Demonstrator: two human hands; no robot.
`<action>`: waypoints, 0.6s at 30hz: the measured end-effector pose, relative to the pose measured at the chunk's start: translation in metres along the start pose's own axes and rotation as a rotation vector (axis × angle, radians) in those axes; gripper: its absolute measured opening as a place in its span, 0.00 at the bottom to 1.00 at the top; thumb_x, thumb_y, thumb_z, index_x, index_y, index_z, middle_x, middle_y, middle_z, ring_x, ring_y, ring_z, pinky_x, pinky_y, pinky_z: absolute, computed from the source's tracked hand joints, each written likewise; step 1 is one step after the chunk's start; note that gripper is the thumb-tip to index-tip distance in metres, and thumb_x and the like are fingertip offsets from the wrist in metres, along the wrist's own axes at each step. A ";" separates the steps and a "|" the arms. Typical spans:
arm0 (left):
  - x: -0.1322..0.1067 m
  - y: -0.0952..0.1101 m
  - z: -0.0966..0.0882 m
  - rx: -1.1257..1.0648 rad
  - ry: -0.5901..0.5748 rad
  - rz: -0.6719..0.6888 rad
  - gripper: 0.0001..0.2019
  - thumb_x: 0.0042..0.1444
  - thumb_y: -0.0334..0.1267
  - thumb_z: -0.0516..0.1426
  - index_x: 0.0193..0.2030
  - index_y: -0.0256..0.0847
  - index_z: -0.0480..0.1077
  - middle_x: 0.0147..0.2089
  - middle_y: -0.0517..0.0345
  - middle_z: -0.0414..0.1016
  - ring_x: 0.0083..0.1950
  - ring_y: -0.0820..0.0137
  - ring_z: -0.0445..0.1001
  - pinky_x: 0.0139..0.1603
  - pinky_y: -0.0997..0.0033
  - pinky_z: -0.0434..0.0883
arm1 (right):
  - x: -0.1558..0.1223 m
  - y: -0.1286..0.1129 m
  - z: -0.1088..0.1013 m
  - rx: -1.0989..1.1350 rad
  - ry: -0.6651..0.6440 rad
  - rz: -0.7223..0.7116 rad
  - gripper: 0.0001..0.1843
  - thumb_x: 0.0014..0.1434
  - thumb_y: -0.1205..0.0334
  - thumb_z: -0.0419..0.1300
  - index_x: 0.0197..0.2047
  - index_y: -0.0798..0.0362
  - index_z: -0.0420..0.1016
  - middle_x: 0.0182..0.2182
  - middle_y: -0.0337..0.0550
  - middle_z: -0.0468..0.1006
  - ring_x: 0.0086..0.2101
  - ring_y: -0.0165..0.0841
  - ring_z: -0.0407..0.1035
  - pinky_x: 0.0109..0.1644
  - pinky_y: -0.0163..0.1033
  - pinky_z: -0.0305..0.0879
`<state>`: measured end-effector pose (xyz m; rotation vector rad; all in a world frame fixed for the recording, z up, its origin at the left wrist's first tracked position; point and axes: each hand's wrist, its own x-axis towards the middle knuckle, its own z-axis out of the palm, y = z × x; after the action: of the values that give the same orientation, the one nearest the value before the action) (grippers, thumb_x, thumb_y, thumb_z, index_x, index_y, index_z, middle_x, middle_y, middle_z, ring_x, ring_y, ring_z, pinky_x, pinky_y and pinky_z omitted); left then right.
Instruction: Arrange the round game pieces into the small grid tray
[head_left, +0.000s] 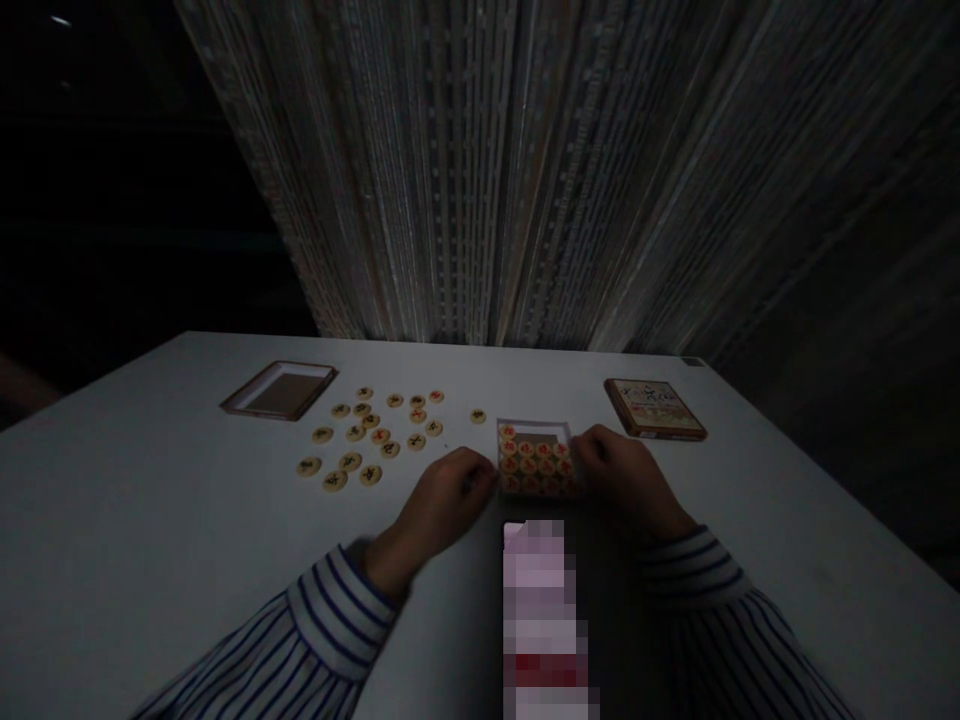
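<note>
A small tray (534, 429) on the white table (150, 520) holds several round wooden game discs with red marks, packed in rows. My left hand (442, 500) rests curled against the tray's left side, fingers closed. My right hand (622, 475) curls over the tray's right edge, touching it. Several loose discs (367, 435) with black or red marks lie scattered on the table to the left of the tray. One single disc (478, 416) lies just left of the tray's far corner. The scene is dim, and I cannot see whether a disc sits inside either hand.
An empty shallow box half (281, 390) lies at the far left. A printed box lid (654, 408) lies at the far right. A striped curtain (562, 170) hangs behind the table. A blurred patch (544, 620) sits between my striped sleeves.
</note>
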<state>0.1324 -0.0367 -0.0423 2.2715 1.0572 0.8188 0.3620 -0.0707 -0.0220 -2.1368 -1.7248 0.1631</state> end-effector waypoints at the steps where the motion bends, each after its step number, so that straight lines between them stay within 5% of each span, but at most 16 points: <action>1: 0.000 0.000 0.000 0.002 0.010 0.004 0.08 0.56 0.36 0.51 0.32 0.38 0.70 0.31 0.56 0.72 0.33 0.71 0.69 0.34 0.69 0.66 | 0.000 0.000 0.000 0.005 0.015 -0.004 0.14 0.58 0.55 0.48 0.26 0.52 0.66 0.23 0.42 0.74 0.24 0.31 0.66 0.25 0.34 0.48; 18: 0.001 0.000 -0.001 -0.025 0.056 -0.025 0.07 0.55 0.35 0.52 0.32 0.38 0.70 0.31 0.56 0.73 0.33 0.71 0.71 0.34 0.71 0.67 | 0.002 0.005 0.004 0.044 0.065 -0.046 0.12 0.57 0.55 0.48 0.26 0.51 0.65 0.21 0.39 0.72 0.24 0.31 0.65 0.26 0.34 0.48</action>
<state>0.1319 -0.0356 -0.0415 2.2223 1.0919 0.8850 0.3658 -0.0692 -0.0270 -2.0467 -1.7157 0.1163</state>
